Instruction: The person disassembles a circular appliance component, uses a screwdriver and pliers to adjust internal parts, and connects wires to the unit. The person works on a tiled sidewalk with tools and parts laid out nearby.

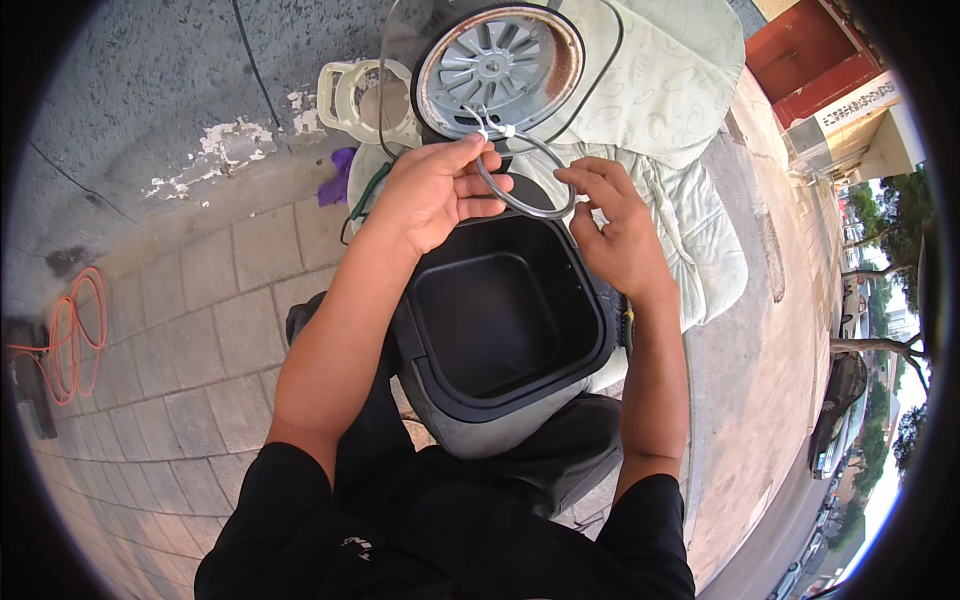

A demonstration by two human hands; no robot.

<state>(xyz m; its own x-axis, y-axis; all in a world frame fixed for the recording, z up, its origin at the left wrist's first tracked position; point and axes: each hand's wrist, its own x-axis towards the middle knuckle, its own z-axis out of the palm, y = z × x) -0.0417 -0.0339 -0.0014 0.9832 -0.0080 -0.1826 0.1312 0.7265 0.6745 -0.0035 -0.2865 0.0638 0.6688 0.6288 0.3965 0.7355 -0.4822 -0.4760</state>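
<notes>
Head view looking straight down, so going biggest to smallest. One brick-paved ground fills the 9 o'clock side, with a grey cracked wall up at 11 o'clock. One pale green quilted cushion lies from 12 to 3 o'clock. One black square pot sits dead centre on the person's lap, open, nothing in it as far as I can see. At 12 o'clock, right above the pot, is one round lid with a grey spoked plate and a rusty-looking rim. One cream plastic ring-shaped piece sits at 11 o'clock next to it, with a purple scrap just below. One coil of orange cable lies on the bricks way out at 9 o'clock.

Two hands, well apart from each other but both on the same thing: one thin grey ring, like a gasket, held over the far rim of the pot. The left hand is pinched shut on the ring's 9 o'clock side, thumb across the top. The right hand has its fingers curled at the ring's 3 o'clock edge; can't quite tell if it's actually gripping or just touching. One small white tie links the ring up to the lid.
</notes>
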